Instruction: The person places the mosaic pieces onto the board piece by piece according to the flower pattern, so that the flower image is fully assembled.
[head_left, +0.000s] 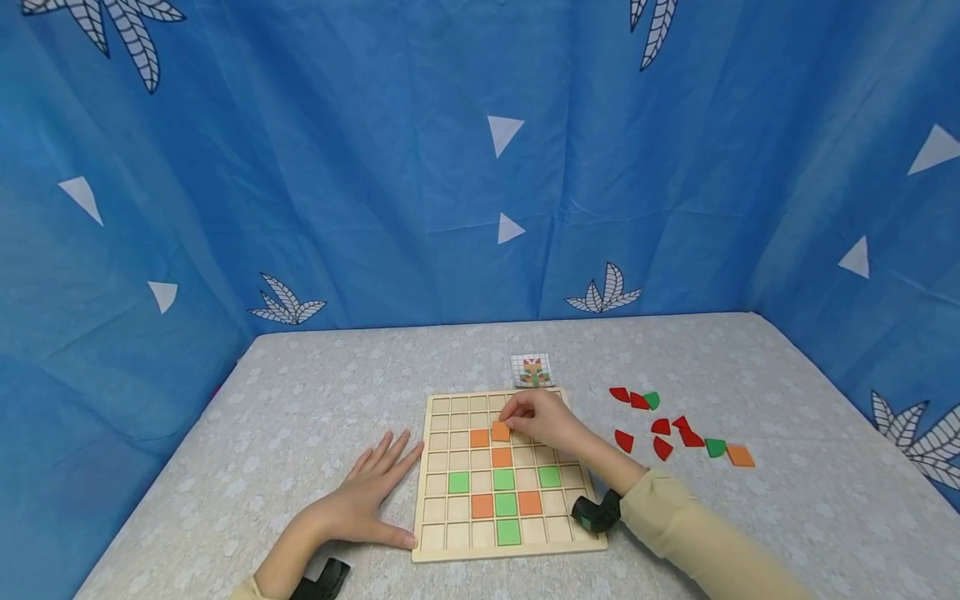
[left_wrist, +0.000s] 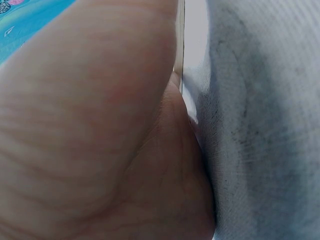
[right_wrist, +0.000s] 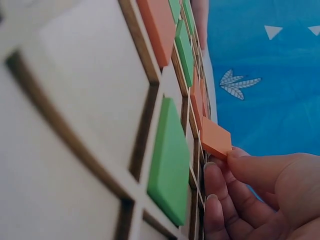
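A wooden grid board (head_left: 442, 533) lies on the table with green and orange square tiles in several of its cells. My right hand (head_left: 547, 419) pinches an orange square tile (head_left: 500, 431) between thumb and fingers over an upper cell, just right of another orange tile (head_left: 479, 438). In the right wrist view the pinched orange tile (right_wrist: 216, 137) is tilted against the grid, and a green tile (right_wrist: 170, 165) sits nearer the camera. My left hand (head_left: 360, 500) rests spread at the board's left edge, its thumb at the lower left corner. Skin fills much of the left wrist view.
A small printed pattern card (head_left: 532, 370) lies behind the board. To the right are scattered red quarter-round pieces (head_left: 624, 440), green ones (head_left: 716, 448) and an orange square tile (head_left: 741, 456). Blue curtains (head_left: 480, 167) stand around the table's back and sides.
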